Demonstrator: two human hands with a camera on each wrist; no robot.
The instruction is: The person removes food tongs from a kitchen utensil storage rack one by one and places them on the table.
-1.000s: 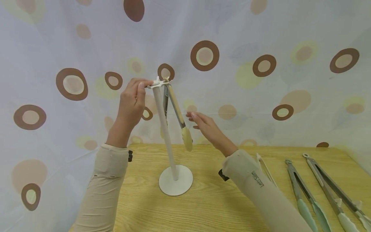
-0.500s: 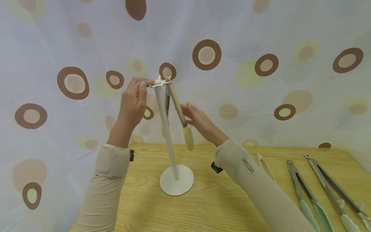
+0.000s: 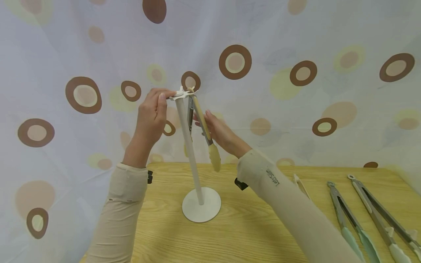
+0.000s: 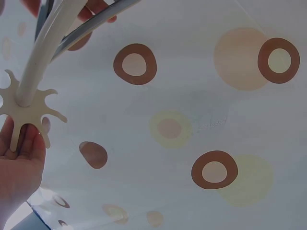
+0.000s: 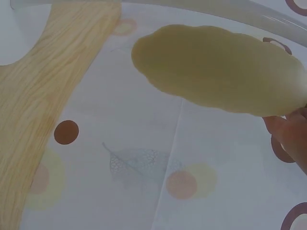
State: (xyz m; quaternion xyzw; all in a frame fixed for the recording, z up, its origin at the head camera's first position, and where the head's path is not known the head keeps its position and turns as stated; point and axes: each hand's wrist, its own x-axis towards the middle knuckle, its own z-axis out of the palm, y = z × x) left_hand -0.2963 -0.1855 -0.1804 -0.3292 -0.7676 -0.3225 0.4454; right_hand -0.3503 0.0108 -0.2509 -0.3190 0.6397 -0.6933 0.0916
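Note:
A white utensil stand with a post [image 3: 192, 157] stands on the table. My left hand [image 3: 151, 109] pinches the rim of its hooked top [image 4: 32, 116] between thumb and fingers. From a hook on the right side hang yellow-tipped kitchen tongs [image 3: 201, 118], their two arms spread apart. My right hand [image 3: 223, 134] is at the tongs, its extended fingers reaching past the nearer arm into the space between the arms. In the right wrist view a scalloped yellow tong head [image 5: 216, 69] fills the upper part, with a bit of that hand at the right edge.
Green-tipped tongs [image 3: 350, 219] and white-tipped tongs [image 3: 378, 212] lie on the wooden table [image 3: 263, 226] at the right. A pale, slim utensil [image 3: 300, 185] is partly hidden by the right sleeve. A patterned curtain [image 3: 263, 36] hangs behind.
My right hand has moved left and slightly up, from beside the tongs to reaching in among their arms. The left hand still holds the stand's top.

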